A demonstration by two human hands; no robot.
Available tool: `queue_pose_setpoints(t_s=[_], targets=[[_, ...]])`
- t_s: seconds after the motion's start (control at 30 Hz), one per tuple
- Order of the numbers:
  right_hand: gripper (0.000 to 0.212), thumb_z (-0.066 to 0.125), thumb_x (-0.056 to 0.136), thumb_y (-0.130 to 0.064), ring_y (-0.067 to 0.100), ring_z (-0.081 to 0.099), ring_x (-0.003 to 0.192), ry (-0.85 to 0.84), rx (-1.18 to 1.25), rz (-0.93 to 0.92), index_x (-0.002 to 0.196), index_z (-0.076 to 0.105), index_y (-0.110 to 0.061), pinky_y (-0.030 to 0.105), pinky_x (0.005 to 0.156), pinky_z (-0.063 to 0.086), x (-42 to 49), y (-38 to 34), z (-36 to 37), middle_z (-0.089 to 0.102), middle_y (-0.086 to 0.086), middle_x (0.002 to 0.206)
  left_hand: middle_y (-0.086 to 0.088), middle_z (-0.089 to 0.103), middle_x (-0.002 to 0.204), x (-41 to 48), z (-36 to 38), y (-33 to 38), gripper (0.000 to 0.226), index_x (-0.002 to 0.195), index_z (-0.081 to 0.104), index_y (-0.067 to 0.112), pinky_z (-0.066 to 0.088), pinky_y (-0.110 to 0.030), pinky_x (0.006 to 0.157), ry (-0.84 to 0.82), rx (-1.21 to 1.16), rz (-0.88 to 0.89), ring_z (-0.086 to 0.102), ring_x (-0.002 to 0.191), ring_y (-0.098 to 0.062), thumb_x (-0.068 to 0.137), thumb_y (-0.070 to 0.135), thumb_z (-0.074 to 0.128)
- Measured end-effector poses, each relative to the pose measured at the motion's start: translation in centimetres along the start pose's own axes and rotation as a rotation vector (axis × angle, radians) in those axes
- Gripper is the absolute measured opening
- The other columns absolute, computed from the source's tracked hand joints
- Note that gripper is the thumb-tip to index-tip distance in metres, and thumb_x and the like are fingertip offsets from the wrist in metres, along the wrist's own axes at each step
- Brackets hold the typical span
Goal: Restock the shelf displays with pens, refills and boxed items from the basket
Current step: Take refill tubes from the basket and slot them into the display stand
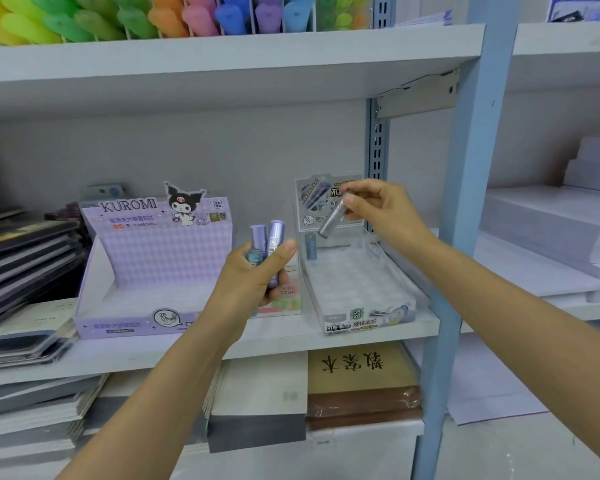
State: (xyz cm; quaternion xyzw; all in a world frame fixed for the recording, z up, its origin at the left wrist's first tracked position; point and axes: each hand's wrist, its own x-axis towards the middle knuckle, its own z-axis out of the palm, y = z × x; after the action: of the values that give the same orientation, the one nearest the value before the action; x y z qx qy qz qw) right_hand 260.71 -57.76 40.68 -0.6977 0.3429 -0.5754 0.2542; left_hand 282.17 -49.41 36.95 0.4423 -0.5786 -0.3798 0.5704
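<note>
The lilac cardboard display box [153,271] reads "KUROMI" and "2B 0.5"; the clear plastic display tray [361,289] reads "0.5 2B".

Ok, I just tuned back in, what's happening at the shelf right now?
A person is restocking lead-refill tubes. The left hand grips a bunch of purple tubes in front of the shelf, between the Kuromi display box and the clear tray. The right hand pinches a single grey tube, tilted, above the back of the clear tray, not yet set down. One blue-grey tube stands upright in the tray's back left corner.
</note>
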Motion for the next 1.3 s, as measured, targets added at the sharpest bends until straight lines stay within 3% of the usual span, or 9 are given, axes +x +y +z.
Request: queue_pose_setpoints(t_s=[0.13,0.3,0.57,0.7,0.8,1.0,1.07,1.13,1.3], targets=[[0.027,0.063,0.090,-0.002,0.013,0.067,0.078,-0.013,-0.245,0.059,0.117,0.066,-0.003,0.019,0.079,0.057,0.6,2.6,1.2,0.070,0.012,0.102,0.002,0.057,0.063,0.1,0.1,0.2,0.049,0.085,0.050,0.014,0.038,-0.020,0.043,-0.039,-0.031,0.012,0.048,0.048,-0.009,0.074,0.061,0.062],[0.027,0.063,0.091,-0.005,0.012,0.061,0.090,-0.063,-0.499,-0.001,0.117,0.068,-0.008,0.020,0.088,0.048,1.3,4.6,2.6,0.069,0.004,0.111,0.001,0.061,0.075,0.4,0.1,-0.2,0.019,0.097,0.053,0.022,0.043,-0.015,0.047,-0.095,0.003,0.047,0.053,0.054,-0.005,0.094,0.041,0.056],[0.025,0.062,0.092,-0.007,0.005,0.060,0.085,-0.287,-0.575,0.004,0.117,0.067,-0.011,0.021,0.084,0.050,2.7,4.8,1.7,0.066,0.000,0.105,0.010,0.062,0.065,0.7,-0.4,-0.6,0.021,0.094,0.058,0.022,0.047,-0.016,0.051,-0.021,-0.012,0.070,0.050,0.054,-0.003,0.086,0.039,0.067],[0.020,0.068,0.088,-0.009,0.006,0.059,0.080,-0.213,-0.540,-0.009,0.102,0.059,-0.020,0.014,0.068,0.044,2.4,4.7,2.4,0.063,-0.002,0.095,0.010,0.063,0.063,0.6,-0.2,-0.5,0.036,0.094,0.059,0.024,0.047,-0.017,0.052,-0.029,-0.009,0.068,0.052,0.053,-0.003,0.071,0.049,0.070],[0.015,0.070,0.086,-0.008,0.004,0.057,0.075,-0.148,-0.527,-0.047,0.092,0.063,-0.018,0.016,0.069,0.046,2.0,4.9,2.8,0.063,-0.003,0.090,0.009,0.063,0.063,0.6,-0.3,-0.7,0.033,0.095,0.060,0.023,0.047,-0.017,0.051,-0.035,-0.015,0.074,0.051,0.052,-0.004,0.073,0.044,0.073],[0.010,0.066,0.089,-0.009,0.007,0.051,0.074,-0.161,-0.653,-0.014,0.098,0.070,-0.007,0.029,0.077,0.052,1.5,5.1,3.5,0.054,-0.005,0.085,0.007,0.063,0.063,0.5,-0.2,-0.9,0.022,0.095,0.060,0.020,0.044,-0.018,0.049,-0.051,-0.012,0.074,0.049,0.052,-0.007,0.081,0.030,0.074],[0.014,0.065,0.091,-0.012,0.006,0.051,0.073,-0.150,-0.669,-0.022,0.102,0.072,-0.007,0.018,0.072,0.049,1.3,4.6,3.4,0.055,-0.006,0.084,0.007,0.063,0.062,0.4,-0.2,-0.7,0.023,0.094,0.060,0.019,0.044,-0.018,0.048,-0.055,-0.004,0.079,0.049,0.051,-0.007,0.081,0.031,0.074],[0.018,0.062,0.093,-0.015,0.000,0.052,0.072,-0.114,-0.599,-0.044,0.107,0.071,-0.009,0.006,0.063,0.041,1.1,3.3,3.1,0.061,-0.007,0.086,0.007,0.063,0.061,0.3,-0.3,-0.6,0.023,0.094,0.061,0.018,0.043,-0.017,0.047,-0.059,0.001,0.079,0.049,0.050,-0.006,0.081,0.031,0.074],[0.018,0.053,0.097,-0.014,0.010,0.062,0.068,-0.169,-0.089,-0.102,0.105,0.069,-0.015,0.019,0.062,0.049,-0.6,-1.3,2.8,0.068,0.000,0.083,0.005,0.062,0.060,0.2,0.0,-0.2,0.023,0.092,0.063,0.013,0.042,-0.018,0.045,-0.073,0.040,0.085,0.046,0.050,-0.009,0.085,0.033,0.072]])
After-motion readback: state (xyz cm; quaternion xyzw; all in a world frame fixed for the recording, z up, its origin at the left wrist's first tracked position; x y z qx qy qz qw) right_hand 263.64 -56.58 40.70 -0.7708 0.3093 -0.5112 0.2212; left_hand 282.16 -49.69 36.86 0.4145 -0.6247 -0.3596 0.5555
